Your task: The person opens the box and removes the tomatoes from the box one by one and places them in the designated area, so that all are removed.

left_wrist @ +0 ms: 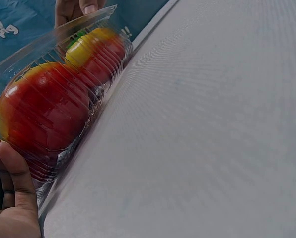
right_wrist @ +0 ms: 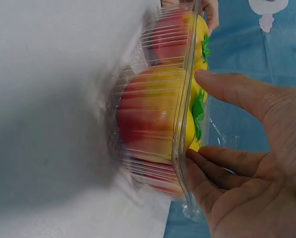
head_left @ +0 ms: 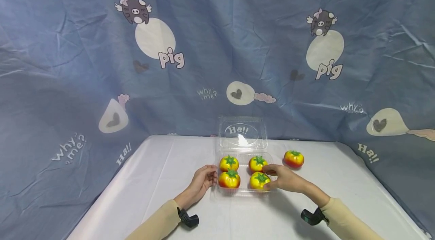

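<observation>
A clear plastic clamshell box point(head_left: 243, 179) stands on the table with its lid raised at the back. In its corners sit toy tomatoes, yellow and red with green leaf tops: front left point(head_left: 227, 180), back left point(head_left: 226, 163), front right point(head_left: 257, 182) and back right point(head_left: 255, 165). My left hand point(head_left: 200, 182) rests its loosely bent fingers against the box's left side. Over the right rim reaches my right hand point(head_left: 285, 179), thumb at the front right tomato and fingers towards the back right one. The right wrist view shows that thumb and fingers spread apart at the rim.
One more toy tomato point(head_left: 293, 159) lies outside the box, behind the right hand. The transparent lid point(head_left: 242, 142) leans up in front of the blue printed curtain point(head_left: 210, 43). A white cloth covers the table point(head_left: 163, 179).
</observation>
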Tool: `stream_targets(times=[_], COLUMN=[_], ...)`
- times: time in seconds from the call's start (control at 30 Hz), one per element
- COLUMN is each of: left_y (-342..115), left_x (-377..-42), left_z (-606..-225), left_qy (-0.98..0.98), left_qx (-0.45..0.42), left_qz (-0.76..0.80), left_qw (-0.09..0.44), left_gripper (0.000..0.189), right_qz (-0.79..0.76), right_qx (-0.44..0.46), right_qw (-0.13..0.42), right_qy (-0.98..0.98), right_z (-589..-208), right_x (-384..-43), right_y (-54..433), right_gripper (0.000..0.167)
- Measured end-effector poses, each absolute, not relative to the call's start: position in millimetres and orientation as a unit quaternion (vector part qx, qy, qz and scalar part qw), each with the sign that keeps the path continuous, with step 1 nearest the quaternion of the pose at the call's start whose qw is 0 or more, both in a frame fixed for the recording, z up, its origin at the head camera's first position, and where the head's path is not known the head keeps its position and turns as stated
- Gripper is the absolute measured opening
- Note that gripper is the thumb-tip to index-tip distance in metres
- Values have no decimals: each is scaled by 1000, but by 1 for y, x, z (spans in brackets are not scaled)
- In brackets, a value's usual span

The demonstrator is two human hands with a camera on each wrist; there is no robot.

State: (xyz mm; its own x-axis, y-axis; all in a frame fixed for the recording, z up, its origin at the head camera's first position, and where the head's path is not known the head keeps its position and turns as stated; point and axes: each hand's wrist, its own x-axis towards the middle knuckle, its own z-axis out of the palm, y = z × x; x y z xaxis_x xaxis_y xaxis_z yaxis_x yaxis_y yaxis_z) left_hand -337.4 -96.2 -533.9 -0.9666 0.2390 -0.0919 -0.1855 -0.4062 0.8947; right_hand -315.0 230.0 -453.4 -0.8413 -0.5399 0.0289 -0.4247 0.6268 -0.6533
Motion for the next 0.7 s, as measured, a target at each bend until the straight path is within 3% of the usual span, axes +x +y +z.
stream_targets(times=[0.7], left_y=[-96], left_x=[-338], left_z=[-534], left_qy=[526], left_qx=[35], left_qz=[840], left_qw=[128], left_gripper=[5], right_qz=[-292], right_qx=[-282], right_qw=[69], right_qy=[911], right_z=[-450], right_x=[-318], right_y=[220], right_gripper=[60])
